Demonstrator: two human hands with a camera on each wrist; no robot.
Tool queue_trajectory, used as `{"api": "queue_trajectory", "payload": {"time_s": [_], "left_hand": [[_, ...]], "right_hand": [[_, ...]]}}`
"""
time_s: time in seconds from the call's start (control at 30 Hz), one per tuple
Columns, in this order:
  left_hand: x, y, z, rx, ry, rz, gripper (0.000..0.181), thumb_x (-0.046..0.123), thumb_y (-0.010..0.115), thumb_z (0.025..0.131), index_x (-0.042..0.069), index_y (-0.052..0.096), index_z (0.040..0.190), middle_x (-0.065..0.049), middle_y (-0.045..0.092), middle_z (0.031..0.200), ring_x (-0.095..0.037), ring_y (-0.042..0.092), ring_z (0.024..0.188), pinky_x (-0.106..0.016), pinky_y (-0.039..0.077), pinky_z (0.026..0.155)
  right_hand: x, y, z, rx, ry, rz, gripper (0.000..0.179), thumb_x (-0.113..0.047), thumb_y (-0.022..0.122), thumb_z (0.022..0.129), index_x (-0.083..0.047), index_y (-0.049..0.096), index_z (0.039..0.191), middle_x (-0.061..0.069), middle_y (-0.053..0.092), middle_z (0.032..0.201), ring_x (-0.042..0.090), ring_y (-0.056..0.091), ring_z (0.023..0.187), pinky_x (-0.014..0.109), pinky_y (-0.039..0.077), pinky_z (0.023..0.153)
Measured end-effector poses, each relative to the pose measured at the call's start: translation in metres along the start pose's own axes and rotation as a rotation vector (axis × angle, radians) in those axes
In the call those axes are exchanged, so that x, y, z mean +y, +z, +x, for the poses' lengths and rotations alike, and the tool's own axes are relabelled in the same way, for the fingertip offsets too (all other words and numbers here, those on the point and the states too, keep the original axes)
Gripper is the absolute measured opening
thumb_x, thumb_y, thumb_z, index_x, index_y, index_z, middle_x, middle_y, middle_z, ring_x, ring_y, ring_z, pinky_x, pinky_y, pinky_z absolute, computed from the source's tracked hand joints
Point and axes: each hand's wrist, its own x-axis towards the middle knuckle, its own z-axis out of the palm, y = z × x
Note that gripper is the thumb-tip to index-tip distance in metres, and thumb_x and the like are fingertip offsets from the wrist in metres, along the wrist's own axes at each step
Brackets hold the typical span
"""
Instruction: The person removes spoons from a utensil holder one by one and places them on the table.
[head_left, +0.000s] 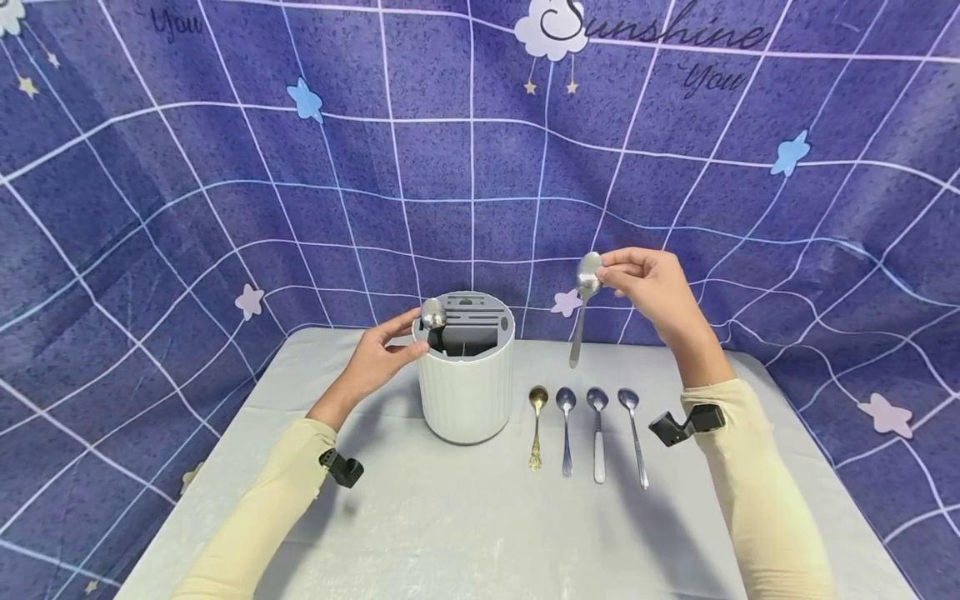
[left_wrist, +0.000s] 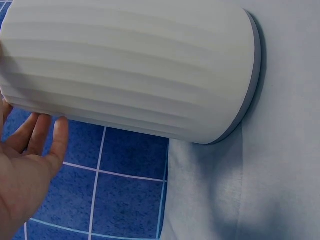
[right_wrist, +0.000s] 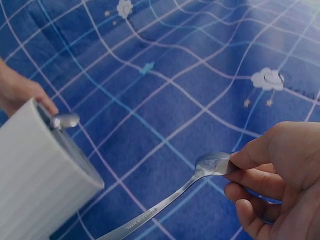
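My right hand (head_left: 648,287) pinches a silver spoon (head_left: 588,279) by the edge of its bowl, up in the air, with the handle pointing down. In the right wrist view thumb and fingers hold the bowl, and small lettering shows on the spoon's handle (right_wrist: 145,217). A white ribbed utensil holder (head_left: 465,400) with a grey slotted top stands on the table. My left hand (head_left: 382,354) holds it by the left side of its rim, thumb at the front and fingers toward the back. Another spoon (head_left: 432,313) stands bowl up in the holder's left compartment.
Right of the holder a row of spoons lies on the table (head_left: 450,533): a gold one (head_left: 537,417), a silver one (head_left: 566,425), a white-handled one (head_left: 598,433) and another silver one (head_left: 636,433). A blue grid-patterned curtain (head_left: 450,158) hangs behind.
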Motion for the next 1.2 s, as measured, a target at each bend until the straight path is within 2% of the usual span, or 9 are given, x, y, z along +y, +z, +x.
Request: {"api": "queue_trajectory", "payload": {"time_s": [0.13,0.3,0.7,0.9,1.2], "left_hand": [[0.000,0.000,-0.001,0.001,-0.006,-0.005,0.059,0.012,0.072,0.096,0.009,0.050,0.151,-0.013,0.047,0.156,-0.033,0.048,0.139,-0.050,0.050,0.107],[0.000,0.000,-0.001,0.005,-0.002,-0.012,0.059,0.011,0.072,0.096,0.009,0.050,0.151,-0.012,0.048,0.155,-0.032,0.050,0.137,-0.042,0.053,0.105],[-0.002,0.000,0.001,0.013,0.017,-0.023,0.059,0.010,0.073,0.094,0.008,0.052,0.150,-0.012,0.051,0.153,-0.031,0.052,0.135,-0.030,0.055,0.100],[-0.002,0.000,0.001,0.014,0.018,-0.039,0.060,0.008,0.073,0.094,0.007,0.052,0.150,-0.013,0.051,0.152,-0.032,0.052,0.135,-0.024,0.055,0.096],[-0.001,0.002,0.002,0.012,0.021,-0.040,0.059,0.009,0.073,0.094,0.007,0.052,0.150,-0.014,0.052,0.151,-0.033,0.053,0.134,-0.022,0.056,0.095]], "right_hand": [[0.014,-0.008,-0.003,-0.015,0.035,0.001,0.031,-0.010,0.068,0.097,0.012,0.065,0.119,-0.016,0.074,0.082,0.000,0.066,0.078,0.016,0.054,0.069],[0.035,-0.019,-0.007,-0.021,0.075,-0.028,0.034,-0.012,0.068,0.098,0.012,0.063,0.121,-0.019,0.072,0.082,-0.001,0.066,0.080,0.015,0.054,0.070],[0.072,-0.045,-0.014,-0.028,0.151,-0.089,0.037,-0.014,0.065,0.099,0.013,0.062,0.125,-0.022,0.069,0.083,-0.001,0.063,0.084,0.019,0.056,0.076],[0.091,-0.054,-0.020,-0.038,0.187,-0.092,0.039,-0.014,0.065,0.099,0.014,0.061,0.125,-0.022,0.069,0.085,-0.002,0.063,0.083,0.018,0.055,0.074],[0.127,-0.070,-0.030,-0.054,0.264,-0.120,0.042,-0.015,0.066,0.098,0.015,0.060,0.127,-0.023,0.068,0.082,-0.005,0.064,0.081,0.017,0.055,0.073]]}}
